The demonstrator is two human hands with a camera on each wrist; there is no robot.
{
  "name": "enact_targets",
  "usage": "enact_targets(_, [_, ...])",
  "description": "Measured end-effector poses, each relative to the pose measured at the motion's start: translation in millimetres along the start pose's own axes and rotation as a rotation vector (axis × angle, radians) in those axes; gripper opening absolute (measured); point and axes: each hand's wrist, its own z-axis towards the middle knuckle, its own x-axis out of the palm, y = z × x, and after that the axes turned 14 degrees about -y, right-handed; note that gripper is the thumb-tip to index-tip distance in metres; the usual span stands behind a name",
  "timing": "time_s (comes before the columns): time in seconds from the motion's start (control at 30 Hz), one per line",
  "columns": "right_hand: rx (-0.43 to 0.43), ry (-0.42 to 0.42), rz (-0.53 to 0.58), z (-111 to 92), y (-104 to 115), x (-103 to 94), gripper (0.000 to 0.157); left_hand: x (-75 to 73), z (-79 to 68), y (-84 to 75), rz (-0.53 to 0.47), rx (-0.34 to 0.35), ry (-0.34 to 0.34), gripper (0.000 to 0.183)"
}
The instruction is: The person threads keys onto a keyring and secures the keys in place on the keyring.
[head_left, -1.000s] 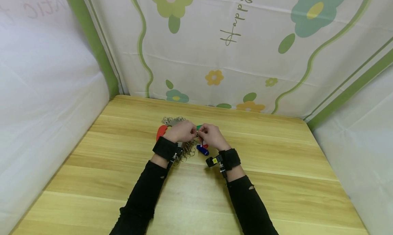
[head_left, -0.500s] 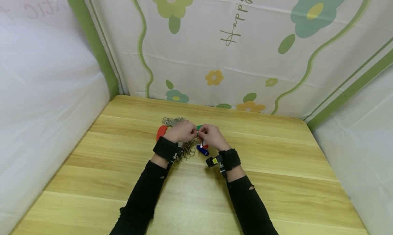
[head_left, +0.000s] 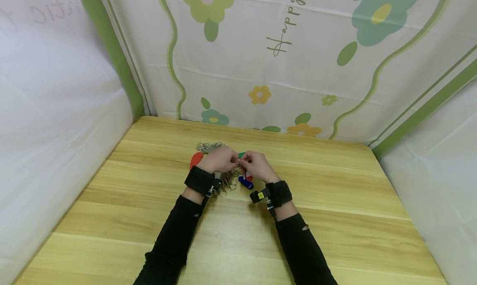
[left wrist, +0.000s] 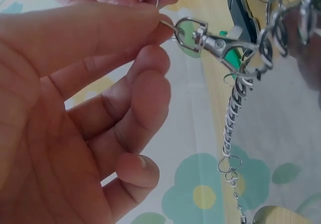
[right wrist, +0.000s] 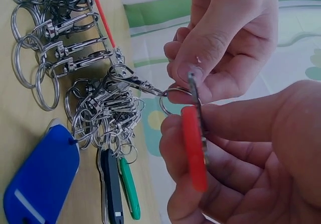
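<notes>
Near the far middle of the table, my left hand (head_left: 222,159) and right hand (head_left: 257,166) meet, fingertips almost touching. Between left thumb and forefinger I pinch a metal split ring (right wrist: 166,103), which hangs from a swivel snap hook (left wrist: 220,47). My right hand grips a small flat piece with a red side and a metal strip (right wrist: 193,148); its exact kind is unclear. This piece is right at the ring; whether it is threaded on, I cannot tell. The snap hook joins a chain of metal rings (left wrist: 231,118).
A pile of snap hooks with rings (right wrist: 113,106) lies beside my hands. Near it are a blue tag-like piece (right wrist: 42,174), a black one (right wrist: 111,184) and a green one (right wrist: 130,189). A red object (head_left: 195,159) lies left of my left hand. Printed cloth stands behind the table.
Both hands stay in nearly the same place. Only slight finger movement shows, and a bright glint below the right fingers half a second ago is gone.
</notes>
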Motion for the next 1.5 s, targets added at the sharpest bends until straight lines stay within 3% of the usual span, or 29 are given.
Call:
enact_targets(0.37, [0.050,0.009,0.002,1.5,-4.8,2.2,0.021,0.9,0.1,-1.2,0.014,-0.007,-0.009,0.033])
enact_targets(0.73, [0.006,0.019,-0.026,0.8,-1.5,2.2,0.021,2.2,0.6,-1.6,0.039,-0.040,-0.004,0.031])
enact_targets(1.13, [0.012,0.030,-0.004,0.0,-0.9,2.9,0.017,0.5,-0.3,-1.9,0.049,-0.038,-0.002,0.018])
enact_targets(1.5, [0.012,0.031,-0.004,1.1,-3.3,2.2,0.019,-3.5,-1.8,-4.4,0.032,-0.078,0.002,0.020])
